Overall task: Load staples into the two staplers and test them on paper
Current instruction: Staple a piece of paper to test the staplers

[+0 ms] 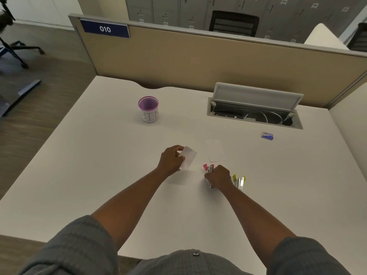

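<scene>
My left hand (172, 160) holds a small white slip of paper (188, 157) lifted off the white desk (99, 155). My right hand (218, 178) rests on a pink stapler (208, 168) that lies swung wide, and my fingers cover its rear half. A yellow stapler (239, 181) lies swung wide just right of that hand, untouched. More white paper sheets (216, 150) lie flat beyond the pink stapler. A small blue staple box (267, 135) sits further back on the right.
A purple-rimmed cup labelled BIN (149, 109) stands at the back left of the desk. A cable hatch (255, 107) with its lid raised is at the back right. A tan partition (198, 56) closes the far edge.
</scene>
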### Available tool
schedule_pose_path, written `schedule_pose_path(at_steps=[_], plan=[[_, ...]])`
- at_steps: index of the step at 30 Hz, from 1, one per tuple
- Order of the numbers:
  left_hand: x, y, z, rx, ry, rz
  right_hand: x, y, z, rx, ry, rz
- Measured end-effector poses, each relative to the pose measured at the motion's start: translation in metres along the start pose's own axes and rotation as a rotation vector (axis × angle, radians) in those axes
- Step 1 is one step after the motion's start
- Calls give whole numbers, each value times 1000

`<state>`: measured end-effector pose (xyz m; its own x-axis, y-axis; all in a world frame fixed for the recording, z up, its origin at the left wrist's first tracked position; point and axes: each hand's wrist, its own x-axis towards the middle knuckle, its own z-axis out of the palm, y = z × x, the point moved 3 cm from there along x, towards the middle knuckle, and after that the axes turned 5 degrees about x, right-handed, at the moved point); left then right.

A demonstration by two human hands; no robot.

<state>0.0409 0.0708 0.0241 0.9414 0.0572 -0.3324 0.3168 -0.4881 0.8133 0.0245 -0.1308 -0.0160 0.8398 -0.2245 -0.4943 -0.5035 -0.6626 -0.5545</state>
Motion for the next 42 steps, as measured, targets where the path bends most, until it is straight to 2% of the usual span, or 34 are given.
schedule_pose_path(at_steps=[10, 13, 22, 28, 33, 42], plan=[[-6, 23, 14, -162, -85, -24, -14, 16, -30, 362, -134, -151], [-8, 33, 19, -165, -112, -24, -23, 17, -36, 595, -240, -123], [-18, 53, 33, -117, -95, -51, -40, 24, -56, 659, -328, -123], [-19, 59, 43, -155, -31, -35, -41, 33, -62, 989, -478, 26], [-18, 65, 47, -119, 25, -32, -46, 35, -68, 1085, -529, 39], [-20, 68, 53, -98, 20, 72, -47, 36, -73, 1048, -522, -2]])
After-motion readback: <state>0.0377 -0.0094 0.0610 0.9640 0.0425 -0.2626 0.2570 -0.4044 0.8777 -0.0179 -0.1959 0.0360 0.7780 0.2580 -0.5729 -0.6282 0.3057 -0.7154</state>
